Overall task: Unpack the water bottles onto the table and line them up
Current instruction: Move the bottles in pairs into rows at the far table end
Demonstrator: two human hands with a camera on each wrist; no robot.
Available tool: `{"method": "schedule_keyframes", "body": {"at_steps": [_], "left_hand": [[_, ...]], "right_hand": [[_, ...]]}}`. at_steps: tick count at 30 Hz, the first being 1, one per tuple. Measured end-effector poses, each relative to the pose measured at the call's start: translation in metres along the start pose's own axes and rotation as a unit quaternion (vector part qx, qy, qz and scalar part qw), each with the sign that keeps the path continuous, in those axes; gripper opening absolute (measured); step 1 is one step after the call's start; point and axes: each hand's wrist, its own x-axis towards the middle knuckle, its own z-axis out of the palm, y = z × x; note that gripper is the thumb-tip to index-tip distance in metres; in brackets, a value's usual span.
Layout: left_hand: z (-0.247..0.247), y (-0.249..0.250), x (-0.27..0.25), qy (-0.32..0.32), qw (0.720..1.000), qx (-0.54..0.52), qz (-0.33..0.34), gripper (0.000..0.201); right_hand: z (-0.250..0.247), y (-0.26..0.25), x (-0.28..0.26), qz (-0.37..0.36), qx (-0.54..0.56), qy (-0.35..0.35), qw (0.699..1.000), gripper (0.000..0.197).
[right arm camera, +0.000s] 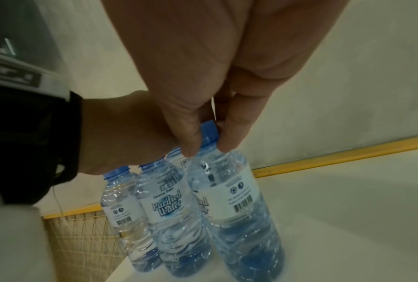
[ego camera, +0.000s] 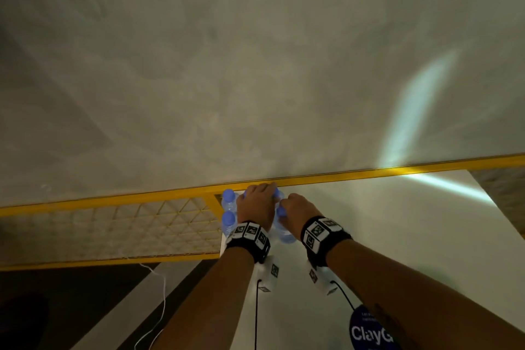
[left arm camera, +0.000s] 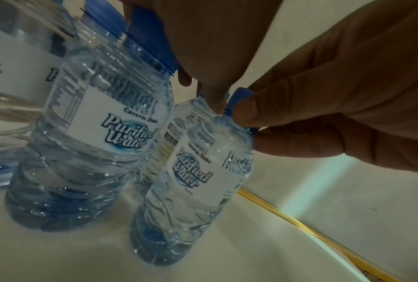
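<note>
Several clear water bottles with blue caps and white "Purified Water" labels stand clustered at the far left corner of the white table [ego camera: 397, 236]. My right hand [ego camera: 281, 207] [right arm camera: 209, 147] pinches the cap of the rightmost bottle [ego camera: 285, 233] [right arm camera: 229, 200] [left arm camera: 196, 181], which stands on the table. My left hand [ego camera: 262, 193] [left arm camera: 179, 63] curls down over the cap of the bottle beside it [left arm camera: 94, 143] [right arm camera: 167, 206]. Two more bottles [ego camera: 228, 207] stand free at the left. Part of the cluster is hidden under my hands.
A yellow rail [ego camera: 369, 172] runs along the table's far edge against a grey wall. A yellow mesh panel [ego camera: 127, 224] lies left of the table, beyond its edge. A blue round sticker [ego camera: 369, 332] sits near the front. A white cable [ego camera: 159, 293] hangs at the left.
</note>
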Motion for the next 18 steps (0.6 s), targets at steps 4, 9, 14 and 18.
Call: {"method": "schedule_keyframes", "body": {"at_steps": [4, 9, 14, 18], "left_hand": [[-0.003, -0.003, 0.001, -0.025, 1.0, 0.012, 0.009, 0.047], [0.001, -0.01, 0.005, -0.047, 0.999, 0.014, 0.023, 0.055], [0.001, -0.012, 0.007, -0.061, 0.997, 0.02, 0.035, 0.055], [-0.008, -0.014, 0.004, -0.014, 0.998, -0.04, 0.048, 0.037]], "right_hand": [[0.008, -0.008, -0.003, -0.014, 0.043, 0.026, 0.999, 0.041], [0.013, -0.013, -0.002, -0.004, 0.044, 0.033, 0.998, 0.044], [0.013, -0.017, -0.001, 0.016, 0.043, 0.019, 0.999, 0.04], [0.003, -0.011, -0.022, 0.028, 0.021, -0.005, 0.999, 0.049]]}}
